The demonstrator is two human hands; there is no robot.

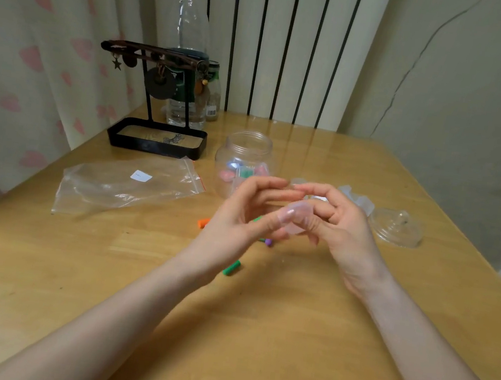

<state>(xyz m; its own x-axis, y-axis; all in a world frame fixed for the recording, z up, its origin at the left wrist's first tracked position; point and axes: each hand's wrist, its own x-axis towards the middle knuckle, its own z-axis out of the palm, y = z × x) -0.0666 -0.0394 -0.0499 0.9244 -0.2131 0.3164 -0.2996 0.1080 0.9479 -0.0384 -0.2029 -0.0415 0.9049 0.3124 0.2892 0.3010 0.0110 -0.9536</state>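
**Item:** pink translucent piece (295,216), small and soft-edged; what it is exactly cannot be told. Location: in the air above the desk (255,334), between the two grips, clear of the surface.

**Left grip** (239,217): grasping the piece, thumb laid over its near face, fingers arched above.

**Right grip** (342,230): grasping the same piece from the opposite side, fingers curled under it.

**Step in hand (judged):** working the piece open or into shape before it goes to the open jar (244,157).

**Handling notes:**
- Press lightly; the thin wall looks likely to buckle.
- Let one grip hold firm while the other does the work.
- Stay low over the desk, so a slip drops short.

**Nearby:**
- Jar: just beyond the left grip, coloured pieces inside.
- Jar lid (395,228): outward of the right grip.
- Zip bag (128,186): outward of the left grip.
- Green stick (231,267) and orange stick (203,222): beneath the left grip.
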